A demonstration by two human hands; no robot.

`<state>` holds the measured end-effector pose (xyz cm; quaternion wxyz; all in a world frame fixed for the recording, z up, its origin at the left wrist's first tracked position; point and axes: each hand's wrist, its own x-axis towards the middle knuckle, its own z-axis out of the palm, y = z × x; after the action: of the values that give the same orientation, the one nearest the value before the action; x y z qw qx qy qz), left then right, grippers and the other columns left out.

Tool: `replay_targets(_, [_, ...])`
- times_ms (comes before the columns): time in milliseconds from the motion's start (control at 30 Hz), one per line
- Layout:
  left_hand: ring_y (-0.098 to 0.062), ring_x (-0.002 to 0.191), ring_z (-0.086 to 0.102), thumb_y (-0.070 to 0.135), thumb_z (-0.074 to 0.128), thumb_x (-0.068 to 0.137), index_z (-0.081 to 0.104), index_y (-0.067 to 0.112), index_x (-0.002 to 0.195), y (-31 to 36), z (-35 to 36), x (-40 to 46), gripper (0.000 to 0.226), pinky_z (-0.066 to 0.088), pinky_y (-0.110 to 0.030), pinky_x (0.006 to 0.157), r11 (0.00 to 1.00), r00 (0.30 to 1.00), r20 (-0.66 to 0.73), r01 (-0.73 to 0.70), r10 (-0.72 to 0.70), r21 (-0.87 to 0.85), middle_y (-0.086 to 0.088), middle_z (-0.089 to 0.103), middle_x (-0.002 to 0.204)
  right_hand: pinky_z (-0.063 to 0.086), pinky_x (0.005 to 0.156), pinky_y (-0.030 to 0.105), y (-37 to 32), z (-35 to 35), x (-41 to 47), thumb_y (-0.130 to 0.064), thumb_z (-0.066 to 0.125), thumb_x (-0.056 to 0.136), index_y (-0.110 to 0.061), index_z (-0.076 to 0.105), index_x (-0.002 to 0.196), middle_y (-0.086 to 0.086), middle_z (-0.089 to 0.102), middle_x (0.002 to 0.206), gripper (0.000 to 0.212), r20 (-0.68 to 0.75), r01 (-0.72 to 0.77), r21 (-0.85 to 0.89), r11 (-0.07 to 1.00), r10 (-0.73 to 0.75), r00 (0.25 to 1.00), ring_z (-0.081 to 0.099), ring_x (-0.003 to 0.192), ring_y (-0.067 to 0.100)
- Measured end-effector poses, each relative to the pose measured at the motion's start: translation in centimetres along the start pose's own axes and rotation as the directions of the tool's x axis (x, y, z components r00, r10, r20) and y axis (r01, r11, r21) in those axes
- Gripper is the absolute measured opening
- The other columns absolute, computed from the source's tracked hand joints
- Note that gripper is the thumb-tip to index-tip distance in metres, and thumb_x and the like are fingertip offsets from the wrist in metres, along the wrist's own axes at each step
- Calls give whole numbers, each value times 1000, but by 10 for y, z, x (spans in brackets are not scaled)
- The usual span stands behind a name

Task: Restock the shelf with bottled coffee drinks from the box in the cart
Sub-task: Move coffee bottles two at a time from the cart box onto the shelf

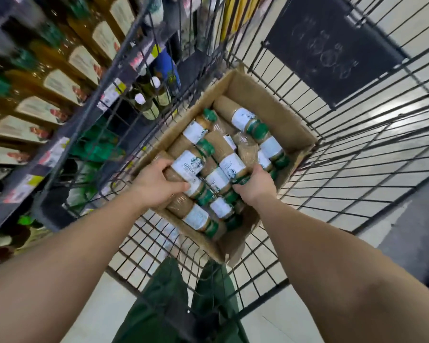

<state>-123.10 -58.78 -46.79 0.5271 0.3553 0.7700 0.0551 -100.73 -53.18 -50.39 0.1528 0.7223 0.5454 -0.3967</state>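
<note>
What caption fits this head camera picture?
Both hands, left and right, grip coffee bottles lying in the cardboard box.

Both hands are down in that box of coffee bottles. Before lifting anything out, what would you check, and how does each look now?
1. Left hand grips a bottle: ok.
2. Right hand has a firm hold on a green cap: cannot tell.
3. Cardboard box sits inside the wire cart: ok.
4. Bottles lie in tidy rows: not ok, jumbled.
5. Free space on the shelf: cannot tell.
</note>
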Motion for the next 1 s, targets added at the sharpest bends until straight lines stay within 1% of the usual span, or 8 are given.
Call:
replay_targets(100, [-11, 83, 55, 24, 81, 75, 52, 18, 130, 0, -3, -9, 62, 41, -22, 67, 997, 1000, -18, 8, -10, -79, 7, 60, 95, 52, 76, 35, -2, -8, -15, -41, 72, 79, -7, 56, 117, 13, 64, 109, 53, 25, -15, 33, 999, 14, 1000, 61, 96, 31])
replay_targets(267, [-11, 80, 61, 27, 82, 74, 49, 18, 129, 11, -32, -38, 64, 50, -25, 67, 989, 1000, -22, -18, 14, -146, 5, 61, 96, 51, 80, 35, -12, -42, -57, -33, 74, 78, -9, 65, 105, 5, 65, 93, 37, -100, -11, 380, 925, 53, 994, 60, 88, 25])
replay_targets(433, [-20, 96, 61, 36, 83, 70, 51, 21, 128, 23, -65, -74, 69, 50, -30, 82, 977, 991, -58, -128, 120, -172, -1, 62, 113, 54, 82, 37, -27, -78, -116, -26, 80, 73, -13, 65, 101, 4, 68, 91, 34, -260, 146, 587, 797, 15, 965, 64, 87, 23])
replay_targets(533, [-17, 87, 64, 33, 82, 73, 51, 23, 117, 31, -81, -102, 55, 53, -31, 73, 953, 983, -26, -183, 183, -240, 4, 65, 101, 54, 85, 36, -43, -96, -157, -29, 83, 67, -17, 65, 102, 2, 71, 99, 41, -287, 262, 678, 687, -81, 954, 67, 93, 22])
replay_targets(700, [-25, 88, 69, 24, 80, 77, 52, 25, 119, 31, -96, -156, 51, 57, -35, 66, 874, 958, 7, -257, 285, -413, -3, 67, 108, 52, 71, 40, -71, -119, -231, -31, 76, 80, -24, 63, 96, 0, 70, 97, 22, -303, 424, 673, 606, -297, 905, 66, 87, 23])
replay_targets(867, [-21, 94, 68, 19, 82, 75, 53, 20, 126, 0, -107, -227, 59, 59, -38, 80, 776, 923, -66, -356, 379, -520, -1, 68, 110, 57, 82, 55, -99, -113, -314, -48, 78, 65, -25, 63, 113, -1, 70, 110, 55, -256, 541, 614, 575, -503, 825, 67, 103, 21])
replay_targets(933, [-13, 93, 65, 18, 81, 75, 54, 22, 121, -23, -109, -266, 53, 56, -30, 78, 739, 907, -156, -410, 391, -535, 4, 67, 109, 57, 83, 51, -108, -97, -351, -35, 76, 77, -21, 64, 111, 0, 70, 108, 39, -225, 597, 588, 546, -598, 769, 68, 99, 18])
replay_targets(1000, [-14, 103, 65, 30, 89, 63, 55, 23, 127, -56, -111, -305, 72, 54, -36, 91, 702, 883, -246, -467, 399, -538, 3, 68, 118, 58, 78, 45, -115, -76, -386, -23, 72, 85, -20, 65, 102, -1, 70, 102, 19, -191, 644, 559, 523, -674, 713, 69, 90, 15])
